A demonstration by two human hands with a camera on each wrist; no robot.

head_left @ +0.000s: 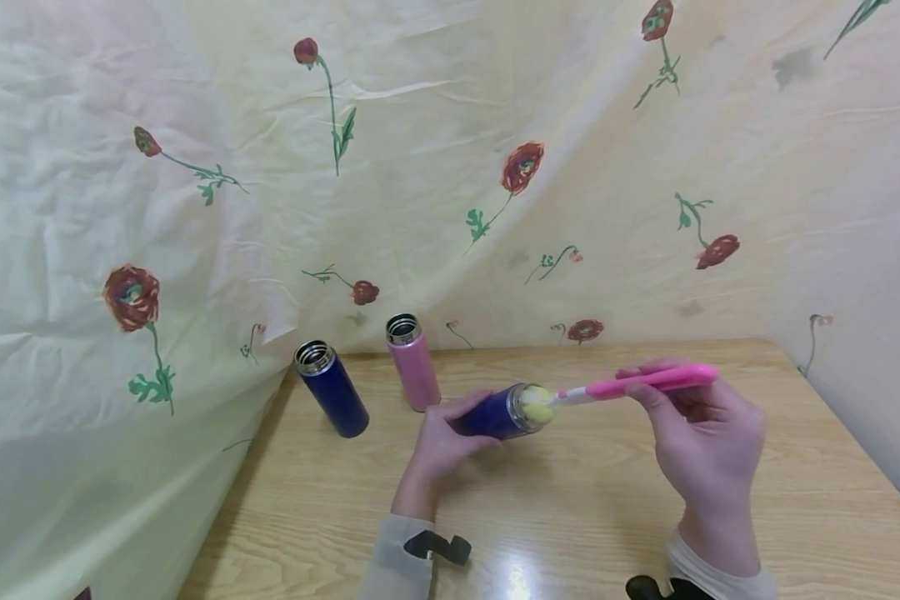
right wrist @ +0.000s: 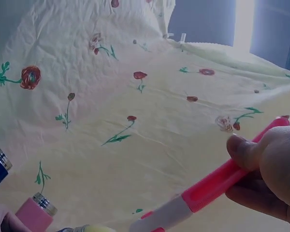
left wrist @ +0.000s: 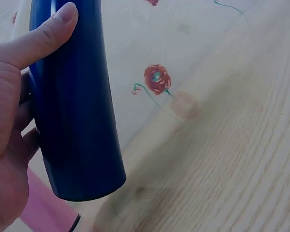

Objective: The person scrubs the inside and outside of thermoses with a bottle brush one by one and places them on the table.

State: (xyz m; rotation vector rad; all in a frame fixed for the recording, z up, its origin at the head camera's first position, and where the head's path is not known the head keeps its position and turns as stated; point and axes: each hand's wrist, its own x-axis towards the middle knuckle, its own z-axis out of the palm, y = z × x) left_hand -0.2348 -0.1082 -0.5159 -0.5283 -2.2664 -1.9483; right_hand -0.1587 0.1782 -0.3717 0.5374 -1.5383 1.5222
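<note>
My left hand (head_left: 450, 437) grips a dark blue steel bottle (head_left: 495, 414) round its body, tilted nearly on its side with the mouth facing right. The left wrist view shows the thumb (left wrist: 53, 34) across the blue wall and the bottle's base over the table. My right hand (head_left: 708, 437) holds the pink handle (head_left: 660, 382) of a bottle brush, thumb and fingers wrapped about it. The brush's pale yellow sponge head (head_left: 537, 406) sits at the bottle's mouth, partly inside the rim. In the right wrist view the pink and white handle (right wrist: 212, 186) slants down leftward.
A second dark blue bottle (head_left: 335, 392) and a pink bottle (head_left: 414, 365) stand lidless on the wooden table (head_left: 570, 517), left and behind my left hand. A flower-print cloth (head_left: 420, 217) hangs behind the table and along its left side.
</note>
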